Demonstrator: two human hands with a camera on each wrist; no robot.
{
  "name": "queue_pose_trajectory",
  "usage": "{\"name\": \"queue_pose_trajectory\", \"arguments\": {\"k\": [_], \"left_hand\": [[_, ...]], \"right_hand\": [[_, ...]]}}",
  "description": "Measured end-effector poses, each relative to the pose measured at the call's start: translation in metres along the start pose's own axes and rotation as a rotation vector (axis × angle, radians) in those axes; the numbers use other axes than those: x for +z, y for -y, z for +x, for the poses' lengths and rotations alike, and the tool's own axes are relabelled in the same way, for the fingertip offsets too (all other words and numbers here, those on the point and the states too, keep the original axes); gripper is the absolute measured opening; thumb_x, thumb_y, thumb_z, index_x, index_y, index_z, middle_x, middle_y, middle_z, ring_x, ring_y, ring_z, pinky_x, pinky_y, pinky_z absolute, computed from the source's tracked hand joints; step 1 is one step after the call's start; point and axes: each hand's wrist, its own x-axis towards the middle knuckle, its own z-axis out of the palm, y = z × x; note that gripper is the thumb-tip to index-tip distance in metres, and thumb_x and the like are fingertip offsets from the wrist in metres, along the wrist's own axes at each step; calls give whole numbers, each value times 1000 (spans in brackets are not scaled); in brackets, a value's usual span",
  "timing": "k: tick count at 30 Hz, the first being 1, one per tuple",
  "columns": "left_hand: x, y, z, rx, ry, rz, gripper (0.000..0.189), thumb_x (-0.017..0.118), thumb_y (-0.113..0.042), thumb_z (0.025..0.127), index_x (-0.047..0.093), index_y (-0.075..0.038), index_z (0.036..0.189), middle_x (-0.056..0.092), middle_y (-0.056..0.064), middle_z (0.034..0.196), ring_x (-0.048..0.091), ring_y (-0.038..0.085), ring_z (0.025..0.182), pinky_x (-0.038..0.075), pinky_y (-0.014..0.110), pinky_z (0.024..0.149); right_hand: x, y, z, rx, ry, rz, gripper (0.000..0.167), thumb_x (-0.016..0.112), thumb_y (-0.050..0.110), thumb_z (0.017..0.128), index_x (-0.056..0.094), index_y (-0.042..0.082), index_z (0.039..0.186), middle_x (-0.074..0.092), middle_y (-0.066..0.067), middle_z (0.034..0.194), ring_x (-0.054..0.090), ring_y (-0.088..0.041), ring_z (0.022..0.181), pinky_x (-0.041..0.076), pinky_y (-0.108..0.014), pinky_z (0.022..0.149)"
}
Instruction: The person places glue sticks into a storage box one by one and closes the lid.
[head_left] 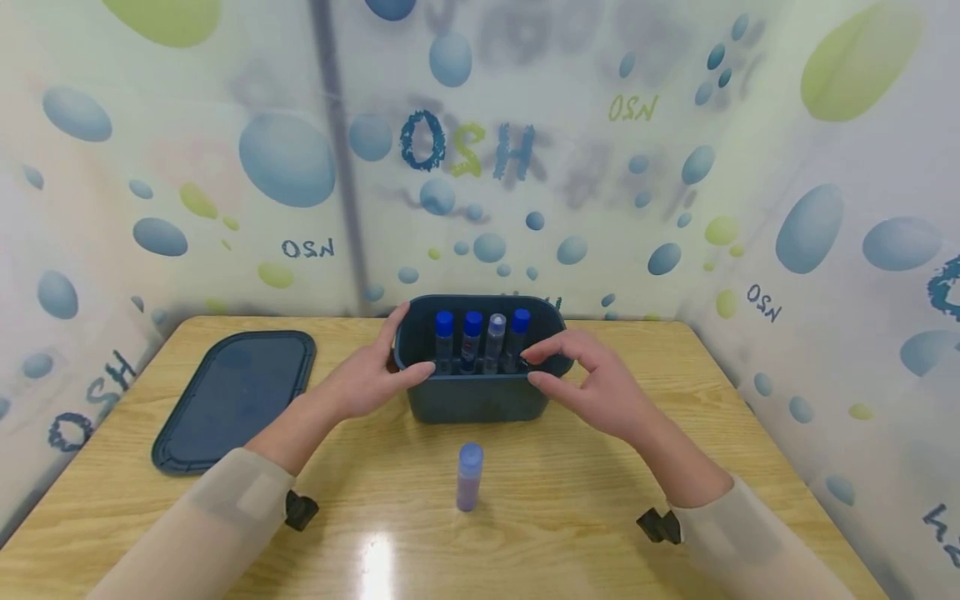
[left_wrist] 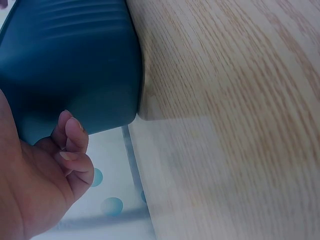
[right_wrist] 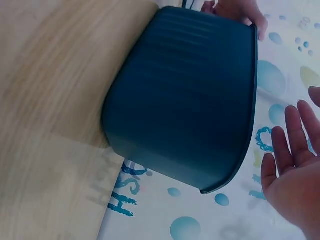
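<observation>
A dark blue-green plastic bin point(head_left: 480, 402) stands on the table, also filling much of the left wrist view and the right wrist view. Inside it, several clear tubes point(head_left: 470, 346) stand upright in a row, most with blue caps and one with a pale top. My left hand point(head_left: 367, 375) holds the bin's left end, thumb over the front rim. Over the right end hovers my right hand point(head_left: 600, 385), thumb and index finger apart beside the tubes, nothing visible between them. A purplish tube with a light blue cap point(head_left: 469, 479) stands upright in front of the bin.
A dark blue lid or tray point(head_left: 238, 400) lies flat at the left of the wooden table point(head_left: 600, 533). Behind and on both sides hang pale curtains point(head_left: 570, 208) printed with blue and green drops. The bin sits near the table's back edge.
</observation>
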Motion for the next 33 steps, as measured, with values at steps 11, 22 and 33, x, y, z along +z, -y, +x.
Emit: {"name": "queue_pose_trajectory", "arguments": {"k": [11, 22, 33], "left_hand": [[0, 0, -1, 2, -1, 1, 112, 60, -76, 102, -15, -39, 175, 59, 7, 73, 53, 24, 63, 43, 39, 61], [0, -1, -3, -2, -4, 8, 111, 60, -75, 102, -15, -39, 175, 60, 7, 74, 55, 24, 64, 43, 39, 61], [1, -1, -1, -2, -9, 18, 112, 60, -76, 101, -15, -38, 176, 63, 7, 77, 58, 24, 67, 46, 39, 64]], "right_hand": [[10, -2, -25, -30, 92, 44, 25, 77, 17, 104, 76, 26, 128, 76, 4, 126, 69, -17, 117, 54, -36, 105], [27, -1, -29, -67, 188, 123, 25, 79, 16, 103, 77, 23, 127, 77, 8, 125, 69, -19, 112, 56, -29, 98], [45, 7, -27, -80, 316, 217, 31, 81, 19, 102, 75, 18, 133, 76, 0, 129, 69, -24, 113, 57, -34, 99]]}}
